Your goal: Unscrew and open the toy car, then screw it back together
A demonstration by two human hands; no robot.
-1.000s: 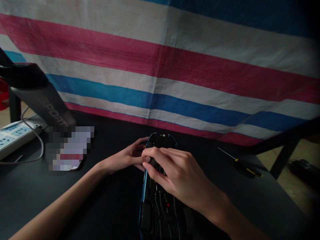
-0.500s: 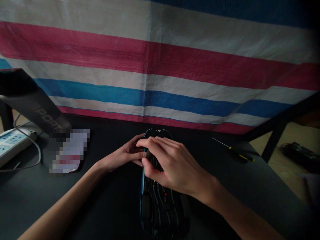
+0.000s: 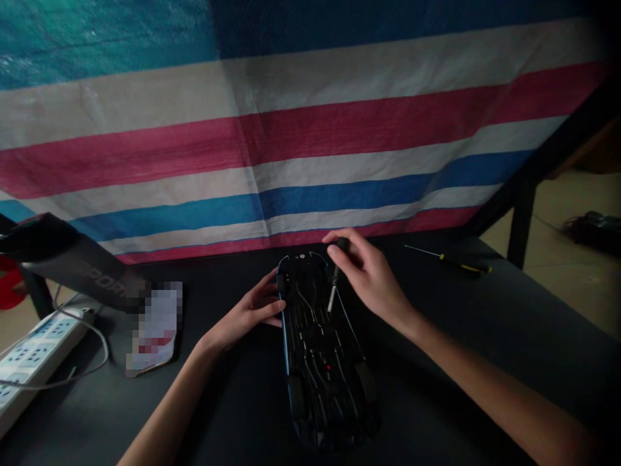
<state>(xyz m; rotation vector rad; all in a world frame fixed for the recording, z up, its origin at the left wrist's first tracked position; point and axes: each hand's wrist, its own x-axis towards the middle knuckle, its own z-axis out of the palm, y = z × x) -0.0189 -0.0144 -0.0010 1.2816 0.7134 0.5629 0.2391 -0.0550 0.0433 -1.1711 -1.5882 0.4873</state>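
Note:
A toy car (image 3: 323,353) with blue edges lies upside down on the dark table, its black underside and wheels facing up. My left hand (image 3: 257,305) rests against the car's upper left side, thumb on the edge by the front wheel and fingers round the side. Above the car's upper right part, my right hand (image 3: 361,265) grips a small screwdriver (image 3: 334,285) by its dark handle. The metal shaft points down over the underside; whether the tip touches is unclear.
A second screwdriver (image 3: 463,265) with a black and yellow handle lies at the right. On the left are a blurred phone-like item (image 3: 158,327), a dark bottle (image 3: 104,272) and a white power strip (image 3: 41,353) with a cable. A striped sheet (image 3: 310,142) hangs behind the table.
My right hand has moved off the car's middle to the upper right, and the screwdriver in it now shows. My left hand stays at the car's side. The camera view has tilted.

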